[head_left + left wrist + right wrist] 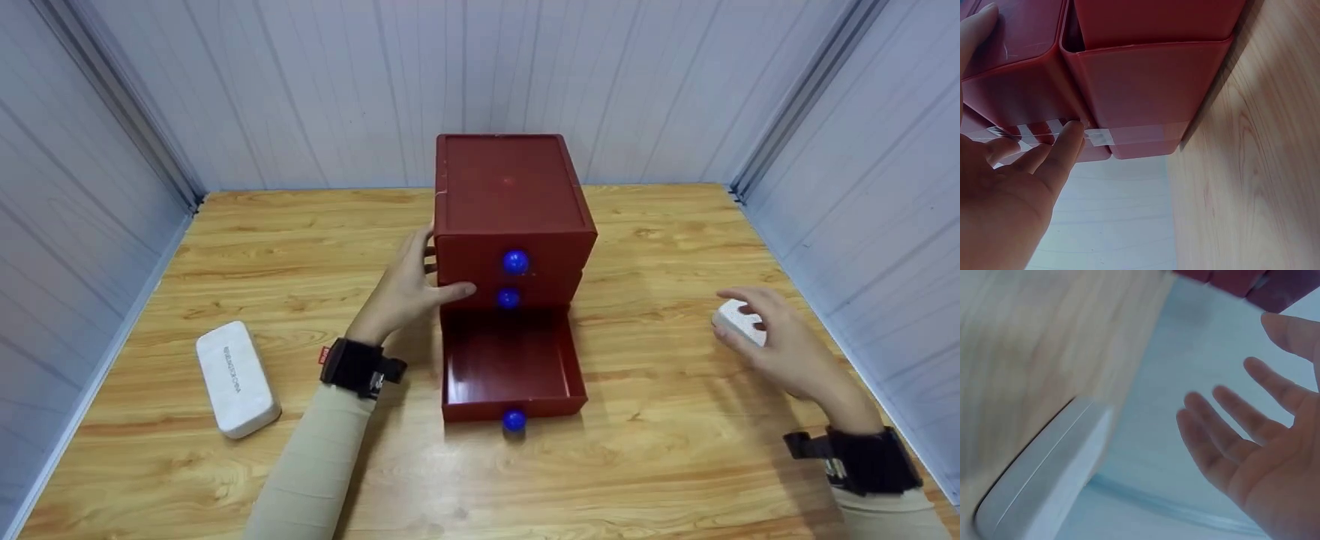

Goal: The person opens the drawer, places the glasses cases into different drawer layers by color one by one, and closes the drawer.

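Note:
A dark red drawer unit with round blue knobs stands in the middle of the table. Its bottom drawer is pulled out, and no contents show inside. My left hand rests against the unit's left side, thumb on the front, fingers along the taped side. Over on the right, my right hand hovers above a white case, partly covering it in the head view. The right wrist view shows its fingers spread and apart from the case, which has rounded edges and a seam.
A white oblong case with dark lettering lies on the table's left side. White panel walls enclose the wooden table at the back and both sides.

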### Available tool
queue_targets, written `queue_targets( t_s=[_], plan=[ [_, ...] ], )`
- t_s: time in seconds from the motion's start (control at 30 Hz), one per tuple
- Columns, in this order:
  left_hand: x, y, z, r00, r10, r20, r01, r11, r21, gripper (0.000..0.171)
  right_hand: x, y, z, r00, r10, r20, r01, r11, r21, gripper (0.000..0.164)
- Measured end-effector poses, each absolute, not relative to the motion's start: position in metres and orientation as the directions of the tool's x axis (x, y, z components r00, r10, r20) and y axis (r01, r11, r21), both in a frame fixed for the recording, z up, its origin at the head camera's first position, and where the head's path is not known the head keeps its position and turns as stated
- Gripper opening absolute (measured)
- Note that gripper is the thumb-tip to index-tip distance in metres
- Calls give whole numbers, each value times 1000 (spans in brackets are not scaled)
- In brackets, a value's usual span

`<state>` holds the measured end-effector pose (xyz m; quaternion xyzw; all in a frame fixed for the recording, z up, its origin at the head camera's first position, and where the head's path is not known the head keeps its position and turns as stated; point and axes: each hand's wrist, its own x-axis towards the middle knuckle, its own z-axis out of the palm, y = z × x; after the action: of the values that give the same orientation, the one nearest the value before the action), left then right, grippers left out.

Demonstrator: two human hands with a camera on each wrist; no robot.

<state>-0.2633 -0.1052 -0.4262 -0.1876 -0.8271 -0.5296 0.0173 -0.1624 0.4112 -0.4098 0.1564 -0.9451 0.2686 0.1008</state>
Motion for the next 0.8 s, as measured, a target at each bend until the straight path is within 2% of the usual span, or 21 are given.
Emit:
queue_targets(
  t_s=[0.33, 0.7, 0.8],
  plan=[
    [-263, -105, -426, -933, 289, 213, 317, 387, 866, 111, -170, 467, -438, -950, -223, 221, -292, 884, -364, 71],
    [-262, -104, -425, -937, 287, 201, 301, 364, 882, 113, -162, 494, -460, -944, -261, 202, -308, 915, -259, 76],
    [-262, -104, -425, -936, 292, 197, 296, 347, 890, 110, -161, 496, -461, -953, -262, 150, -294, 918, -267, 76]
  ],
)
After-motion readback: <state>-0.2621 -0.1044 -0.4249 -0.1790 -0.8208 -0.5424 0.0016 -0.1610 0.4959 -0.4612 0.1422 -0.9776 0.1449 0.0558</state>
